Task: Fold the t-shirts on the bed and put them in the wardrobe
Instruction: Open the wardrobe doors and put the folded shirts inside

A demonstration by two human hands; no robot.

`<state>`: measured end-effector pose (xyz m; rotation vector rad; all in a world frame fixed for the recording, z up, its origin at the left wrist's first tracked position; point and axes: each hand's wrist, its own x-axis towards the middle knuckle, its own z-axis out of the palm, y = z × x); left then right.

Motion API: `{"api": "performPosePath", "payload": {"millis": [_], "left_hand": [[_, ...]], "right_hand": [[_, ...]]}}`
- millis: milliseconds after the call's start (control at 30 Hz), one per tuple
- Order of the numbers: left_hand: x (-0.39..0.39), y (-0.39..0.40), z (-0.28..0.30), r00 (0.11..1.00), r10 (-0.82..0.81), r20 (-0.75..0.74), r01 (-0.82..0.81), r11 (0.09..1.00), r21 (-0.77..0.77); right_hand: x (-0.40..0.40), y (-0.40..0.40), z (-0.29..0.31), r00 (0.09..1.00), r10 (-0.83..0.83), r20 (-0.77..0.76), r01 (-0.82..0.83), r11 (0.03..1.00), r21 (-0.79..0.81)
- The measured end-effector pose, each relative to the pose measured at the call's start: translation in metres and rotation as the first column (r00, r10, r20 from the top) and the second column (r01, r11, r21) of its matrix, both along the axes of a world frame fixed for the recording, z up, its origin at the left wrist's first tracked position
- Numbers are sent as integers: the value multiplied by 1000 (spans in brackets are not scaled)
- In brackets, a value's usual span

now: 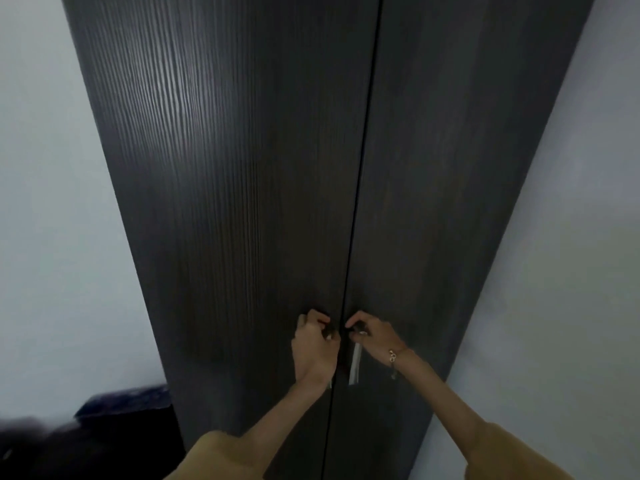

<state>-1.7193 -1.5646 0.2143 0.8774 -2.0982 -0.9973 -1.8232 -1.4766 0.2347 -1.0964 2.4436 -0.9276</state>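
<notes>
A tall dark wood-grain wardrobe (242,168) fills the view, its two doors closed with a thin seam down the middle. My left hand (313,344) grips the top of the left door's handle, which it mostly hides. My right hand (372,336), with a bracelet at the wrist, grips the top of the right door's silver bar handle (355,367). Both hands sit close together on either side of the seam. No t-shirt or bed is in view.
Pale walls (52,202) flank the wardrobe on both sides. A dark piece of furniture with a dark blue cloth on it (128,403) stands at the lower left beside the wardrobe.
</notes>
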Motion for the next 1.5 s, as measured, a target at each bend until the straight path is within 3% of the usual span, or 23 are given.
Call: {"api": "performPosePath", "payload": {"millis": [100,200,300,633,933,1100,1167,1267,1500], "left_hand": [[-1,6,-8,991,99,-85,-92,992,83],[-3,17,-10,979,100,-176,-56,969,242],[-7,21,-15,977,98,-189,-53,971,233],[-1,29,-25,999,-24,-30,23,999,-27],[16,37,-16,977,-198,76,185,972,147],[13,67,-5,984,-148,101,129,977,172],[9,85,-3,982,-186,7,180,958,222],[3,117,2,927,-350,-137,376,859,348],[-13,183,-5,855,-514,-68,506,800,322]], "right_hand": [[-5,0,-7,999,32,-2,-32,997,-64],[-3,2,-12,1000,24,3,-23,990,-139],[0,1,-16,1000,-2,8,3,981,-192],[11,21,-16,999,23,-36,-28,986,-163],[40,60,-18,996,-63,-65,51,983,-174],[53,102,-26,981,-111,-158,82,980,-180],[55,120,-32,976,-166,-143,138,973,-186],[54,147,-39,968,-225,-108,198,957,-211],[41,222,-45,963,-262,-67,234,931,-279]]}}
